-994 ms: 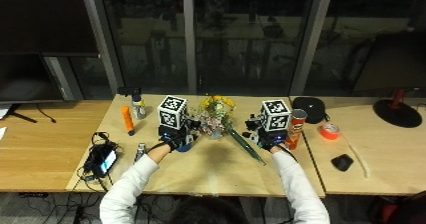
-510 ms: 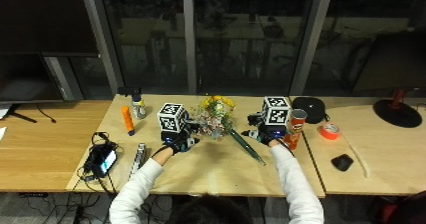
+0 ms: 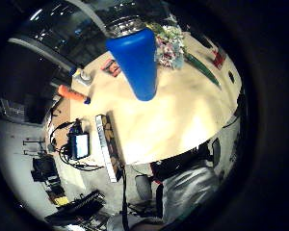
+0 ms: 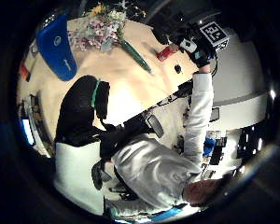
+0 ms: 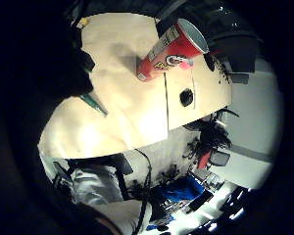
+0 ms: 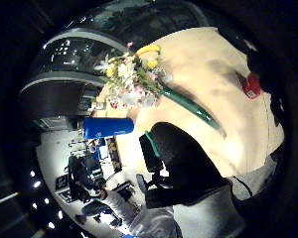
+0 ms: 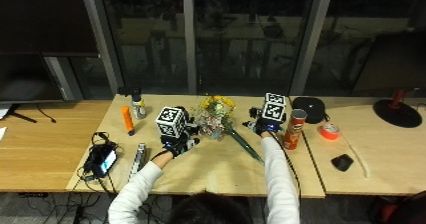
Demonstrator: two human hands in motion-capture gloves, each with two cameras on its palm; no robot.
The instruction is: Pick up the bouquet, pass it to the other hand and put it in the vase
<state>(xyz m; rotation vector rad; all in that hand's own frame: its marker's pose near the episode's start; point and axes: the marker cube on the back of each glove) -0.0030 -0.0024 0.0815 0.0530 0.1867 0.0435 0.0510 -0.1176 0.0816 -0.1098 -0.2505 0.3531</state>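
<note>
Over the last second both arms have reached further up the surface (image 7: 219, 174), so the left hand (image 7: 177, 143) and right hand (image 7: 265, 128) now sit either side of the bouquet (image 7: 216, 118) rather than short of it. The bouquet itself has not moved: it lies flat on the surface, flower heads toward the window and its green stem wrap (image 7: 246, 146) trailing back toward the person. That suggests the pick-up is only just starting, with the hand-over and the placing still ahead.

The vase (image 3: 136, 60), blue in the palm views, stands close in front of the left palm; in the outside view the glove hides it. Whether the left fingers are round it cannot be told, since no view shows them clearly.

The right hand hovers near a red can (image 7: 293, 129), just beside the bouquet's stem end. Its fingers cannot be made out either, and nothing shows them touching the bouquet. In the right thumb-side view the bouquet (image 6: 134, 82) lies untouched on the surface, with a dark gloved hand (image 6: 181, 161) nearby.
</note>
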